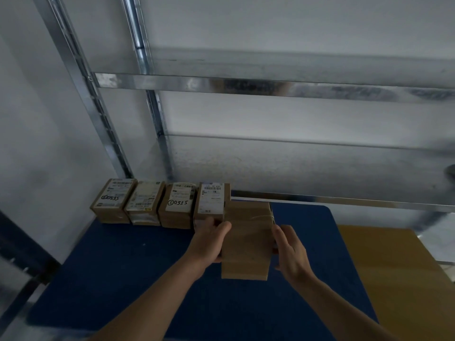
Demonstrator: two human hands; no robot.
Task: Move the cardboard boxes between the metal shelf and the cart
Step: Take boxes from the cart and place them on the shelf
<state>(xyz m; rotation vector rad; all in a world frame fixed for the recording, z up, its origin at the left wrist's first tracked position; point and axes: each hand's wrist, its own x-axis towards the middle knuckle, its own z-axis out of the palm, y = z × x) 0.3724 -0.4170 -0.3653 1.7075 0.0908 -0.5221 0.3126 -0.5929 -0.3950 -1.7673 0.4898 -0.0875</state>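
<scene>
A plain brown cardboard box [246,239] sits over the blue cart deck [147,279], held between both hands. My left hand [209,239] presses its left side and my right hand [291,254] its right side. Whether the box rests on the deck or hangs just above it, I cannot tell. To its left, several labelled cardboard boxes [147,203] stand in a row along the deck's far edge, the nearest one [211,200] touching the held box. Behind the cart rises the metal shelf [270,86], its visible levels bare.
A white wall runs along the left, close to the cart. A large flat cardboard sheet [394,279] lies to the right of the blue deck. Dark cart frame bars [22,257] show at the lower left. A dark round object [450,172] sits at the right edge.
</scene>
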